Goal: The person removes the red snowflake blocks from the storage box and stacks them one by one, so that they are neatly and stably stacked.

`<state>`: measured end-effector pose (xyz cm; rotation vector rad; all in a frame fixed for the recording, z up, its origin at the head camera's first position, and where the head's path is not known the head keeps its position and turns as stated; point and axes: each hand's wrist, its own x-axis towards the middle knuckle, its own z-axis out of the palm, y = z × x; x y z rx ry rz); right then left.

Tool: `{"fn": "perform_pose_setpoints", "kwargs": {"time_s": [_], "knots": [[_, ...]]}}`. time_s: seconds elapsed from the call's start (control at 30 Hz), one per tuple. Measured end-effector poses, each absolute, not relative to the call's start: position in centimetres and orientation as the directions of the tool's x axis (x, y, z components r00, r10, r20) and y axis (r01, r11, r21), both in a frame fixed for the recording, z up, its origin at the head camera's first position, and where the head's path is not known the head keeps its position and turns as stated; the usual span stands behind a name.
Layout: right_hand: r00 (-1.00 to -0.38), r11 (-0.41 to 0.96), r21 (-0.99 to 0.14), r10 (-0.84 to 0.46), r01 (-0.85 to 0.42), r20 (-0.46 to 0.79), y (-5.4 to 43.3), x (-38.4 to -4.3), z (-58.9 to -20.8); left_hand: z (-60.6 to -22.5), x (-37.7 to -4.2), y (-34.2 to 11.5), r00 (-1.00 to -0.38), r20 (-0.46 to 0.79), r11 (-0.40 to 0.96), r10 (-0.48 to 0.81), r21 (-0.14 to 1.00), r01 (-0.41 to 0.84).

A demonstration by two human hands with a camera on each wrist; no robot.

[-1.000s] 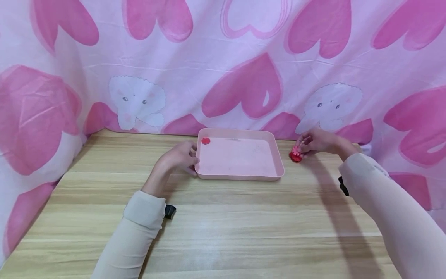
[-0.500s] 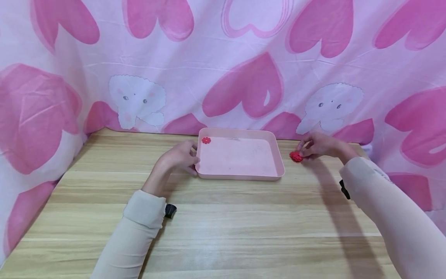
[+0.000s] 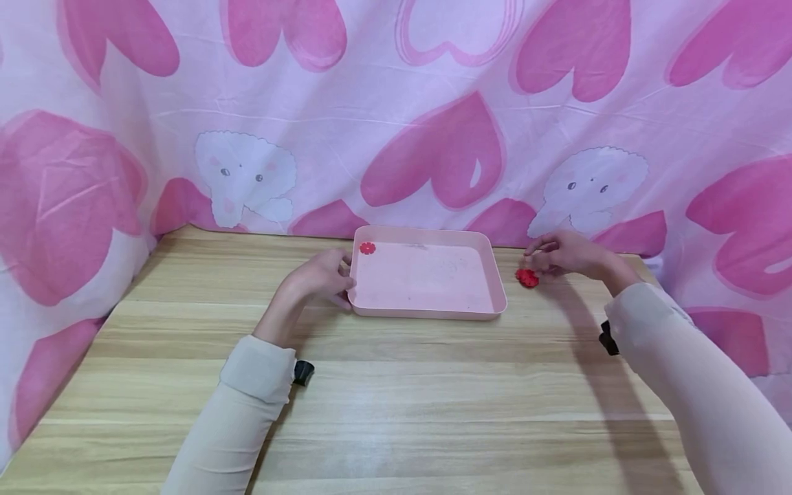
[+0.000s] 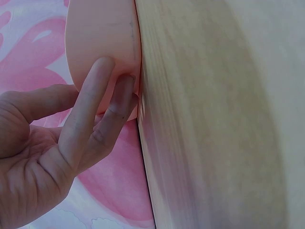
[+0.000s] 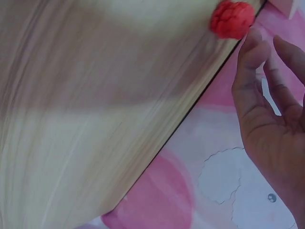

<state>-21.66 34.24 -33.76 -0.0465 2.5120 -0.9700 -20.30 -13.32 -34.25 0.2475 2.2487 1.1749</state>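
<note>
In the head view a pink tray (image 3: 427, 311) stands at the back of the wooden table. My left hand (image 3: 320, 278) grips its left wall. The left wrist view shows fingers (image 4: 98, 83) against the tray's outer wall (image 4: 97, 31) and another finger at the rim. A red flower-shaped piece (image 3: 368, 248) lies inside the far left corner. Right of the tray, a small clump of red flower-shaped pieces (image 3: 527, 278) rests on the table, seen also as a red clump (image 5: 232, 19) in the right wrist view. My right hand (image 3: 566, 254) hovers just beyond it, fingers bent and holding nothing visible.
A pink heart-print curtain (image 3: 334, 103) hangs behind the table's (image 3: 396, 405) far edge, close to the tray and the right hand. Black straps (image 3: 303, 373) show at both wrists.
A second ago my right fingers held a lighter red piece above the clump. They lowered onto it, and now they have let go and lifted slightly. The left hand stays on the tray.
</note>
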Motion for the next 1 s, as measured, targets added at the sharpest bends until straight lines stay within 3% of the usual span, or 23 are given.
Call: {"fn": "perform_pose_setpoints", "kwargs": {"time_s": [0.33, 0.77, 1.0], "knots": [[-0.921, 0.764, -0.629, -0.132, 0.141, -0.366, 30.2, -22.6, -32.6, -34.4, -20.5, -13.3, -0.815, -0.41, 0.61, 0.409, 0.787, -0.09], [-0.928, 0.721, -0.687, -0.193, 0.086, -0.319, 23.7, -24.5, -31.1, -34.2, -20.7, -13.2, -0.818, -0.416, 0.617, 0.397, 0.781, -0.098], [-0.908, 0.722, -0.684, -0.211, 0.105, -0.362, 20.9, -25.1, -30.9, -34.4, -20.7, -13.3, -0.812, -0.418, 0.609, 0.407, 0.787, -0.099]]}}
